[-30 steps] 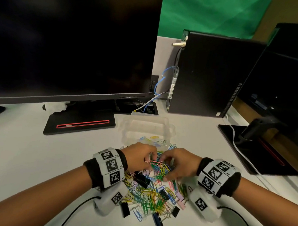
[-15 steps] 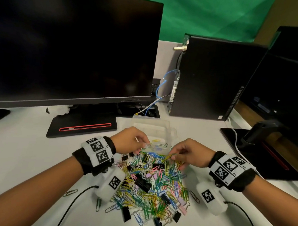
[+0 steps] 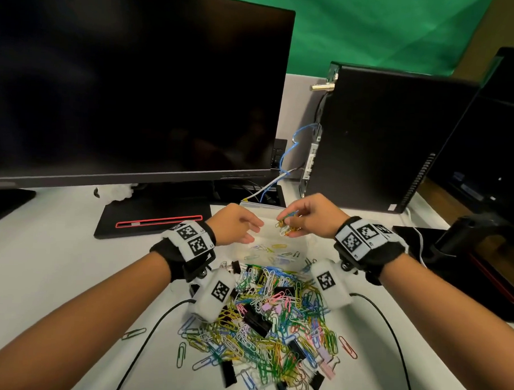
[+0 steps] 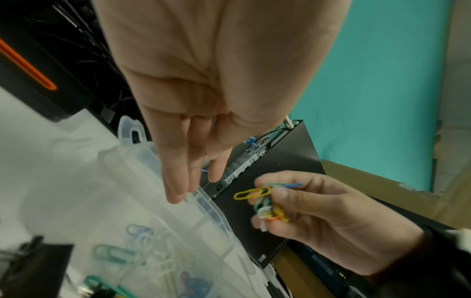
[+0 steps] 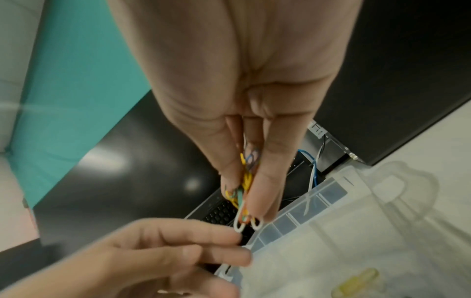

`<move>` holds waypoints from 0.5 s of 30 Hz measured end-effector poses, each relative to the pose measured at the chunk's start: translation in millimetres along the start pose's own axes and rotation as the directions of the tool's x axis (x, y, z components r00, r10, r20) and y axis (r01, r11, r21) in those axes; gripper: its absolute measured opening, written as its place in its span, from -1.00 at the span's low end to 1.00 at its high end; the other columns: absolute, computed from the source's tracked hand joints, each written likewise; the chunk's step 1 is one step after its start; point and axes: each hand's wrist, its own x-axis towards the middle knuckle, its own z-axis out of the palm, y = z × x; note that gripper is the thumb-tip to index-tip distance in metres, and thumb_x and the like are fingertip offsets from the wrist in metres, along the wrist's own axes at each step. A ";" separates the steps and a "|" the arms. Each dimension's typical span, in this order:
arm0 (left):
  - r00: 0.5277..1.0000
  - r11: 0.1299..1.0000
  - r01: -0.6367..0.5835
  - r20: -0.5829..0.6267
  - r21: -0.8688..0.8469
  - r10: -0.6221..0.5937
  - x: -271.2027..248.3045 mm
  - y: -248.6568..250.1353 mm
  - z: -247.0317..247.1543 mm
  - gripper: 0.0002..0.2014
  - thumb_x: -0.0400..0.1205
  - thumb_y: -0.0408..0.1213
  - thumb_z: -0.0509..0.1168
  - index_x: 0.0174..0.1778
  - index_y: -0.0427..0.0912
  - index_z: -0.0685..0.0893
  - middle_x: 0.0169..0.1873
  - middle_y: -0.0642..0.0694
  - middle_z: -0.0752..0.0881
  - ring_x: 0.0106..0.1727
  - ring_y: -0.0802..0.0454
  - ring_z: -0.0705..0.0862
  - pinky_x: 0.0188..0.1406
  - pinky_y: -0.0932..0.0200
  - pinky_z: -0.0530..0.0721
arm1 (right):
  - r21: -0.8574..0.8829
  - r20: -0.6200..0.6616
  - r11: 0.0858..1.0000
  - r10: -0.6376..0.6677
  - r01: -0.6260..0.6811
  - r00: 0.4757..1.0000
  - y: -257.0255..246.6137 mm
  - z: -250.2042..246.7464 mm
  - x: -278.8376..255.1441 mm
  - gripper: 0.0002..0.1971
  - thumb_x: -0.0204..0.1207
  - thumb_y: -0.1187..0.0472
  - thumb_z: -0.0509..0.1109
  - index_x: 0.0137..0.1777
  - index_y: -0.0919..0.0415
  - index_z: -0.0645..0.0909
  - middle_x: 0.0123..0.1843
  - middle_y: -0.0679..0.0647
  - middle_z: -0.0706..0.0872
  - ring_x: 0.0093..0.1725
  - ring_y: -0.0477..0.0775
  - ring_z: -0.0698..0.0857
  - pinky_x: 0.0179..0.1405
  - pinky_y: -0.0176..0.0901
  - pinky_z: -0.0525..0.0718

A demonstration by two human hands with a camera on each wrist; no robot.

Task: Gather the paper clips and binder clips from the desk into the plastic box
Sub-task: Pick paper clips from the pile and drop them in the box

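Observation:
A clear plastic box (image 3: 302, 244) sits on the white desk behind a big heap of coloured paper clips (image 3: 271, 319) mixed with black binder clips (image 3: 257, 321). Several clips lie in the box. My right hand (image 3: 304, 219) hovers over the box and pinches a small bunch of paper clips (image 3: 285, 225) (image 4: 265, 199) (image 5: 244, 193). My left hand (image 3: 238, 226) hangs over the box's left side with straight fingers (image 4: 178, 177) and holds nothing.
A large dark monitor (image 3: 131, 86) with its stand base (image 3: 151, 216) stands behind the box. A black computer case (image 3: 379, 141) with cables is at the back right, and a second monitor stand (image 3: 466, 236) at the right. Stray clips (image 3: 133, 333) lie left of the heap.
Both hands have risen from the heap and moved forward over the box. The right hand carries a bunch of paper clips; the left hand has spread its fingers.

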 end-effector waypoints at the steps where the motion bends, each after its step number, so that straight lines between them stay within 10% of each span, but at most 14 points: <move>1: 1.000 1.000 -0.023 -0.009 0.017 0.023 -3.4 0.5 -2.5 -0.67 0.69 -0.54 0.04 0.24 -0.34 0.64 0.16 -0.28 0.67 -0.19 0.02 0.68 -0.23 0.39 0.72 | -0.022 0.016 1.000 0.016 -0.015 1.000 1.5 2.5 5.3 -0.83 0.53 0.44 0.35 -0.03 0.25 0.74 -0.04 0.34 0.76 -0.17 0.12 0.77 -0.19 -0.30 0.79; 8: 0.972 0.953 -0.167 0.203 0.251 0.117 -47.4 -5.9 -14.7 -0.77 0.64 -0.44 0.21 0.13 -0.17 0.70 -0.21 0.04 0.73 -0.34 0.11 0.67 -0.36 0.37 0.71 | -0.162 0.107 0.986 0.063 -0.045 0.992 15.4 23.4 22.1 -0.62 0.54 0.59 0.15 0.00 0.23 0.74 0.00 0.23 0.70 -0.08 0.06 0.70 -0.17 -0.23 0.80; 15: 0.925 0.801 -0.200 0.378 0.564 -0.035 -99.9 -25.0 -12.0 -0.69 0.53 -0.10 0.40 0.19 0.04 0.63 -0.10 0.15 0.63 -0.27 0.29 0.55 -0.19 0.40 0.52 | -0.213 0.086 0.977 0.014 0.005 0.996 13.3 16.7 1.5 -0.64 0.53 0.55 0.19 -0.07 0.11 0.71 -0.05 0.11 0.71 -0.19 0.03 0.66 -0.19 -0.20 0.80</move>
